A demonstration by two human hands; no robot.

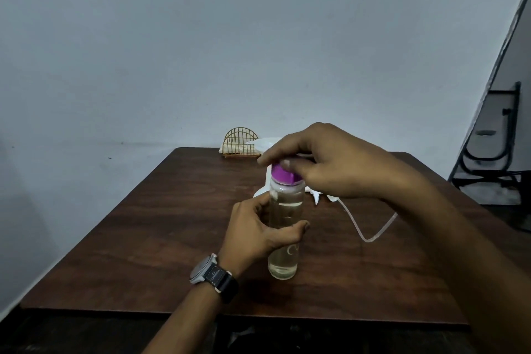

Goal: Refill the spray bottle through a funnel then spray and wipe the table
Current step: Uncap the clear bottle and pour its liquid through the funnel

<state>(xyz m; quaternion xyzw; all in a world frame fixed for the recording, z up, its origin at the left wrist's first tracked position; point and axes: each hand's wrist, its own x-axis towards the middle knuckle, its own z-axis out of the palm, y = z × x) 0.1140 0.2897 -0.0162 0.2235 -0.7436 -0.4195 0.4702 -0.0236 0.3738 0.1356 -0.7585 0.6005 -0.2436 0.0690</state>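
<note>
Table [143,224]: dark wood, set against a pale wall.
Watch [207,270]: grey case, dark strap, on the left wrist.
Wire holder [240,142]: gold, arched, at the table's far edge, holding pale paper.
White object [265,143]: just right of the holder, mostly hidden by the right hand; kind not clear.
Left hand [258,227]: fingers and thumb wrapped around the middle of the bottle.
Spray bottle [284,264]: clear, upright on the table near its centre, with pale liquid reaching almost to the neck.
Purple cap [283,174]: sits on the bottle's neck.
Right hand [330,164]: above the bottle, fingertips pinching the purple cap.
White plastic part [314,195]: on the table behind the bottle, partly hidden.
Thin clear tube [370,234]: runs from that part and bends across the table to the right.
Chair [494,135]: dark metal frame, far right, off the table.
</note>
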